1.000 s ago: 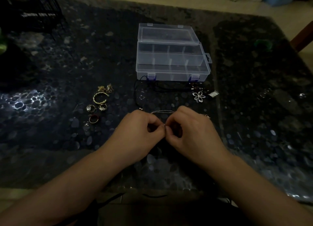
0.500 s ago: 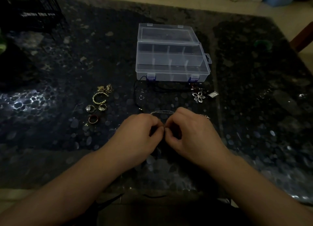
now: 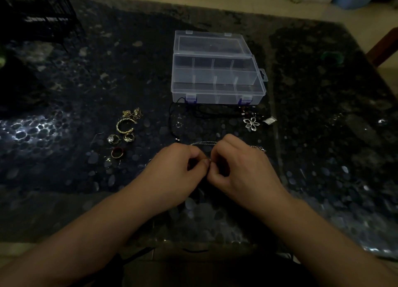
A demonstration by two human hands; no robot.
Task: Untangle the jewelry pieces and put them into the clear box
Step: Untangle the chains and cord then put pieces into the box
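Left hand (image 3: 181, 168) and right hand (image 3: 241, 168) keep pinching thin silver chain (image 3: 203, 143), fingertips touching; grip barely shifted since a second ago, apparently knot unresolved; clear box (image 3: 217, 75) open, unfilled.

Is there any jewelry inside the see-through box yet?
No, the compartments of the clear plastic box look empty, with its lid open.

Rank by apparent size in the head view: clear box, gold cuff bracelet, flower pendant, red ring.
1. clear box, by far largest
2. gold cuff bracelet
3. flower pendant, only slightly smaller than the cuff, so close
4. red ring, smallest
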